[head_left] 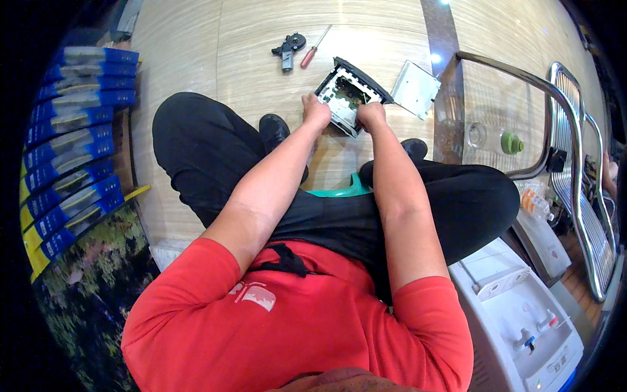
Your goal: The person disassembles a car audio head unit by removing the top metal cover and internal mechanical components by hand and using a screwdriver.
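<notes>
An opened car stereo [341, 110], a metal box with a black front panel, is tilted over the floor in front of me. Its top is off, so the dark insides and a green board show. My left hand [317, 111] is closed round its left side. On the opposite side, my right hand [371, 115] is curled against the casing edge; its fingertips are partly hidden. To the right of the stereo lies a silver vented metal cover [417, 89]. Beyond my left hand rest a red-handled screwdriver [315, 49] and a small black motor with a round housing [290, 47].
A glass-topped table with a metal frame [516, 72] stands at right, with a green-capped container [512, 143] and a chrome slatted bench [575, 150] by it. A white water dispenser [516, 307] is at lower right. Stacked blue boxes [85, 130] line the left. A green stool [346, 189] shows beneath me.
</notes>
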`<state>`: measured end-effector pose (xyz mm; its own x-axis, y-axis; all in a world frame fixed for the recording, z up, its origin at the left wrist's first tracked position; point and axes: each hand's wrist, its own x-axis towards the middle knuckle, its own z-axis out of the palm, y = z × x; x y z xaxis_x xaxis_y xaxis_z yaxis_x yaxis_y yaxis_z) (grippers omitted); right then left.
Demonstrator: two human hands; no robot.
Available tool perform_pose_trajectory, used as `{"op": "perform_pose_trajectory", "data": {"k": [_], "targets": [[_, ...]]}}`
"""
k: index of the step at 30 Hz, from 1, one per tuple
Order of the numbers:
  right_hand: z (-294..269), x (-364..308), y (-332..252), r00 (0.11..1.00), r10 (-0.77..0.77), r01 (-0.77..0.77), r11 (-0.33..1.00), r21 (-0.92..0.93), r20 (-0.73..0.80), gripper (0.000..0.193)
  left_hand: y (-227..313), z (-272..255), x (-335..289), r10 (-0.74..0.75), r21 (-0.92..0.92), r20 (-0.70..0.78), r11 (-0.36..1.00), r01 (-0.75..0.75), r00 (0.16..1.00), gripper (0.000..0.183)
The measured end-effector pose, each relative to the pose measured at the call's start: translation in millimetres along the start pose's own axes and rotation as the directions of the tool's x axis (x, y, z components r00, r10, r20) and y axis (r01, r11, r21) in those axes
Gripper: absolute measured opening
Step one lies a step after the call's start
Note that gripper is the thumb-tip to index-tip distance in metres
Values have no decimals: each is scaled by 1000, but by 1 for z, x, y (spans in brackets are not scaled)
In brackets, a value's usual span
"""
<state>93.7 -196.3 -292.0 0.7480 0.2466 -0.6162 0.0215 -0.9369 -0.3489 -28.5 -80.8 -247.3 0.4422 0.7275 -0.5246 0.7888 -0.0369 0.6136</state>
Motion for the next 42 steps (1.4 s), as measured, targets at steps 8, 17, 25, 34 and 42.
{"op": "perform_pose_trajectory", "data": {"k": [8,17,25,34,42], "targets": [[-11,-20,-10,991,-131,134,967,-217,30,19,5,-7,-12,2,240,101,971,-26,995,60],[-12,-29,-10,997,-68,73,984,-160,35,29,16,-16,-19,14,301,133,952,-54,991,54],[-18,-54,-22,1000,-7,7,1000,3,15,31,3,-13,-5,1,312,58,950,-19,998,49],[-28,-59,-24,994,109,-108,990,90,-6,31,7,-9,1,-17,253,54,968,3,998,47],[-25,-52,-23,997,81,-81,995,54,-2,30,-2,-10,11,28,153,23,988,-31,999,44]]}}
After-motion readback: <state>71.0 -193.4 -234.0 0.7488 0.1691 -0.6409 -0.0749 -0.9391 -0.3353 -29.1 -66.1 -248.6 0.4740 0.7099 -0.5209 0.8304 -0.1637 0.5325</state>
